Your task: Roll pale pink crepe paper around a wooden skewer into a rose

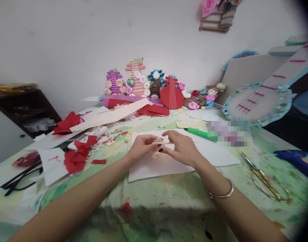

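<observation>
Right now, as far as I can judge, the step in hand is shaping or wrapping a small piece around a stick, fine fingertip work. Over the white sheet (143, 172) at the near middle of the table, the left hand (141, 148) has its thumb and fingers closed on a small pale piece (158, 140), soft-looking, like paper or cloth. The right hand (182, 147) comes in from the other side, curled about a thin stick (165, 143) that lies level across the gap between its spread thumb and forefinger; which fingers bear the stick's weight I cannot tell. The stick's left end reaches the left fingertips, just beside the pale piece, though whether the two truly touch is too small to make out. To my eye, the next move calls for a steady stick and a light, even turn of the fingertips, with the piece kept snug and uncreased. Just beyond the right hand lies a green cutter (200, 133); gold-handled scissors (265, 181) rest open-looped to the right, near a blue glue gun (295, 159), and red scraps (75, 161) litter the left.
</observation>
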{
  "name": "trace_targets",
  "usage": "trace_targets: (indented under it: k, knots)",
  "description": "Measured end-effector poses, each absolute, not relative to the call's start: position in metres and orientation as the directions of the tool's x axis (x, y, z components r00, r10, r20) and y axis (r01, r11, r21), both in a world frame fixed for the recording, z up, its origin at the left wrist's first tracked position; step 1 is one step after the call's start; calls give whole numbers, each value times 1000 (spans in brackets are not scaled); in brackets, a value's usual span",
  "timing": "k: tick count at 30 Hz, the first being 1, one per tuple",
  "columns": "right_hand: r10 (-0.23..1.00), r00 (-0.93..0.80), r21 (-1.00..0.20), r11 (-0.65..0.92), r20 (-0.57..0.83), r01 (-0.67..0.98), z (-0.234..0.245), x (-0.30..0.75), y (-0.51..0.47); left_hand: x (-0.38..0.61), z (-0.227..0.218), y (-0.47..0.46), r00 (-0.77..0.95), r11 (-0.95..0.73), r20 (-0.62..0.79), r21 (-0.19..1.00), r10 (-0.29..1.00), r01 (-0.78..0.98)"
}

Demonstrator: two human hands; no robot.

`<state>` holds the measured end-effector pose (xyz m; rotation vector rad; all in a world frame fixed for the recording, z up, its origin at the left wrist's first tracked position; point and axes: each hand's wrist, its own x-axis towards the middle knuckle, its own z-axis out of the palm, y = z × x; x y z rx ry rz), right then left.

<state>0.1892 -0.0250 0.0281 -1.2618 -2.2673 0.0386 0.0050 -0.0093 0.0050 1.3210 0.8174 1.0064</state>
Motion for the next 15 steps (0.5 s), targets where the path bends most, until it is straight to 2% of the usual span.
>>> trace_targets:
  k: [3, 8, 11, 15]
  knots:
    - [809, -443, -204, 544, 386, 814, 28, 189, -26, 6, 6, -11, 376, -39, 76, 994, 923, -103]
    - [801, -452, -136, 537, 392, 833, 26, 190, -23, 8, 9, -14, 398, -86, 106, 994, 911, -66]
    - [791, -460, -160, 556, 404, 816, 25, 189, -22, 8, 8, -14, 396, -93, 108, 994, 912, -58]
    - [755, -451, -252, 609, 476, 752, 22, 190, -21, 7, 6, -13, 393, -96, 117, 993, 912, -72]
